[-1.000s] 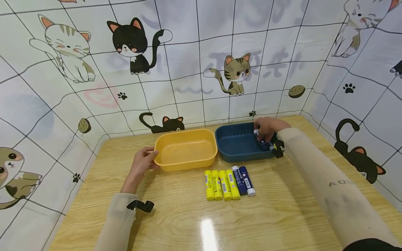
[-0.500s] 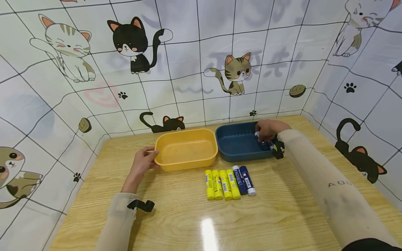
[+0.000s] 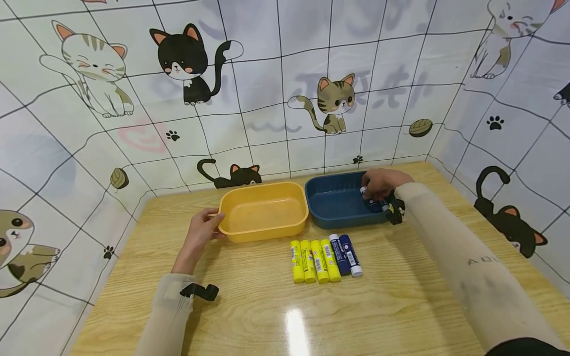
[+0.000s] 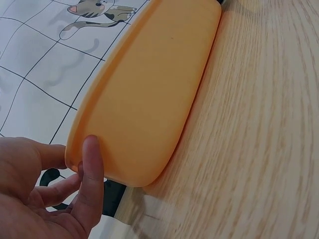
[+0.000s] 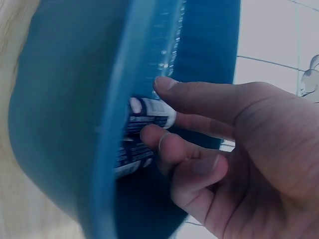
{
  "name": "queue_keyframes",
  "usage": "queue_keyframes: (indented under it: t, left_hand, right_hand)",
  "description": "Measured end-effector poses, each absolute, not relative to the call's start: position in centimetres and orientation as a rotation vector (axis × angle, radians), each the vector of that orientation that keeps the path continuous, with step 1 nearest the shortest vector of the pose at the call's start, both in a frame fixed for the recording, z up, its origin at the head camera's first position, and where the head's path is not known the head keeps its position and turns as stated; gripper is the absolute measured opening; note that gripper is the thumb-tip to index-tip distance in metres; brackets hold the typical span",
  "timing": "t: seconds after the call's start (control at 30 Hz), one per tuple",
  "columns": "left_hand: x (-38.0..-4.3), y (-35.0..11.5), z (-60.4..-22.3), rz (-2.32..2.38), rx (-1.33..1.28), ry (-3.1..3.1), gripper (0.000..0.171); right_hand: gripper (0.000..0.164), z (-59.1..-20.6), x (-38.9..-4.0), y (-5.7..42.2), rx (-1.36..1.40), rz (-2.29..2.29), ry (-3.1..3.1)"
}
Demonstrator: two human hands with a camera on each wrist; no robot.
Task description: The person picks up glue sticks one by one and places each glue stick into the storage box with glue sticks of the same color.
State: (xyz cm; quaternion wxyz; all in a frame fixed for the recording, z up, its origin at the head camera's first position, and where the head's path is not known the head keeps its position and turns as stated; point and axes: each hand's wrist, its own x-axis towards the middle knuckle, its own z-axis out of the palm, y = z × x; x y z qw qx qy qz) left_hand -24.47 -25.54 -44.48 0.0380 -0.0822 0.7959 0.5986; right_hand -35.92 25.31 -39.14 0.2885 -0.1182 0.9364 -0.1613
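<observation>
At the left end of the yellow tray, my left hand pinches the rim. In the left wrist view the thumb lies inside the wall, with fingers outside. My right hand reaches into the right end of the blue tray. Its thumb and curled fingertips are round a dark blue glue stick with a white cap. A second dark blue glue stick lies beside it in that tray, partly hidden by the wall. Both sticks look low in the tray.
Several yellow glue sticks lie side by side on the wooden table in front of the trays. Two dark blue glue sticks continue that row on the right. A cat-patterned wall covering stands close behind the trays.
My right hand has sunk very slightly into the blue tray with the glue stick, and its fingers cover more of it. The left hand, yellow tray and row of glue sticks stay put.
</observation>
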Motion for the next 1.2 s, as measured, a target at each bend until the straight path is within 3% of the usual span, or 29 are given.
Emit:
queue_keyframes:
  t: [0.3, 0.57, 0.9, 1.2]
  left_hand:
    - [-24.6, -25.6, -44.7, 1.845, -0.261, 2.430, 0.051]
    - [-24.2, -25.2, -43.1, 1.855, -0.271, 2.391, 0.048]
    - [-24.6, -25.5, -45.4, 1.845, -0.254, 2.439, 0.047]
    - [-24.8, -25.8, -45.2, 1.843, -0.263, 2.445, 0.046]
  right_hand:
    - [0.057, -37.5, -35.7, 25.1, -0.377, -0.459, 2.555]
    - [0.046, -36.7, -33.9, 24.8, -0.503, -0.569, 2.638]
    - [0.028, -36.3, -29.4, 24.0, -0.685, -0.758, 2.758]
    - [0.023, -36.7, -23.4, 22.6, -0.828, -0.909, 2.689]
